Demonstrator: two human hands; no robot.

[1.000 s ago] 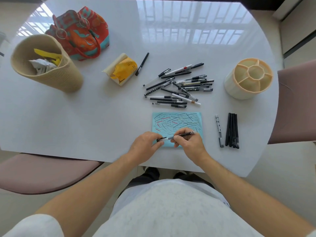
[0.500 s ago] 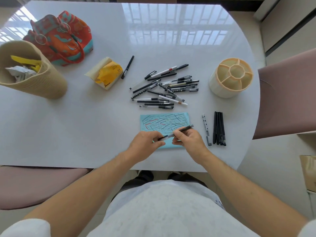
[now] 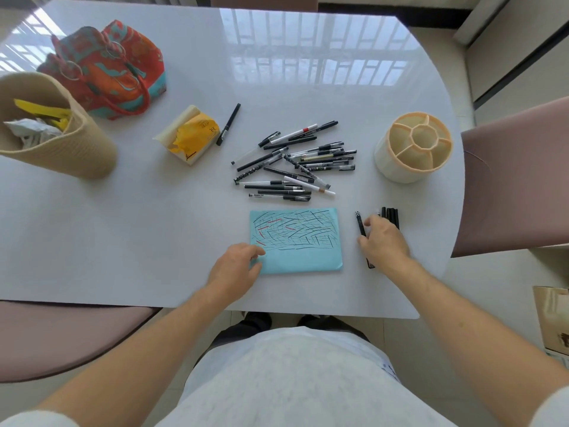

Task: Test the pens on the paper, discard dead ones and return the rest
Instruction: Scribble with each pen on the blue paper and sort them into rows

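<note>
Glossy white, the table [image 3: 123,235] reflects a barred window at its far side and carries everything in view. Near its front edge lies the blue paper [image 3: 297,241], crossed with black and a few red strokes. At the paper's 3 o'clock, the right hand [image 3: 385,241] holds a checker-capped black pen [image 3: 361,224] against the table, thumb and curled fingers [image 3: 368,222] pinching its barrel; just beyond it at 3 o'clock lies a row of black pens [image 3: 391,214], side by side and partly hidden by the hand. At the paper's 8 o'clock the left hand [image 3: 235,268] rests with relaxed fingers touching the sheet's near-left corner, grasping nothing. At 12 o'clock from the paper sits a loose pile of pens [image 3: 292,163], with a single black pen [image 3: 228,124] apart at 11 o'clock. A cream compartmented pen holder [image 3: 412,149] stands empty at 2 o'clock. A yellow tissue pack [image 3: 191,137] lies at 10 o'clock, with a woven basket [image 3: 61,149] of crumpled scraps and an orange patterned bag [image 3: 107,69] farther out.
</note>
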